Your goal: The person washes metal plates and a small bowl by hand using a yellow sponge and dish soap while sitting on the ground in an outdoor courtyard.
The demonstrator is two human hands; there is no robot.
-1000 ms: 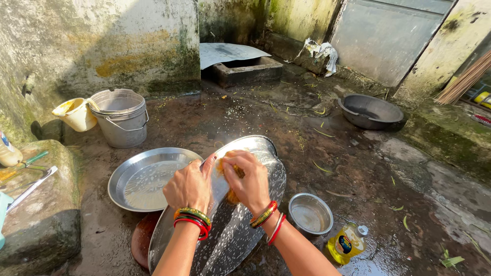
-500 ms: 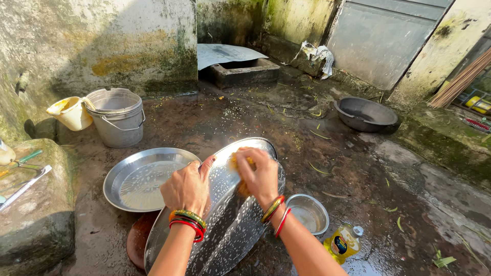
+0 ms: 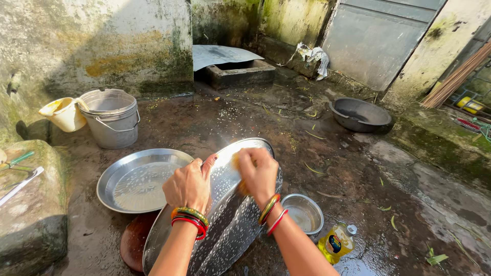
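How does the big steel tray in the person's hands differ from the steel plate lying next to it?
The tilted tray is propped up on edge, gripped by the left hand and rubbed with a yellow scrubber under the right hand; the flat plate lies on the wet ground, untouched. The tray looks larger and is speckled with suds; the plate holds a film of water. Both are round, shiny steel.
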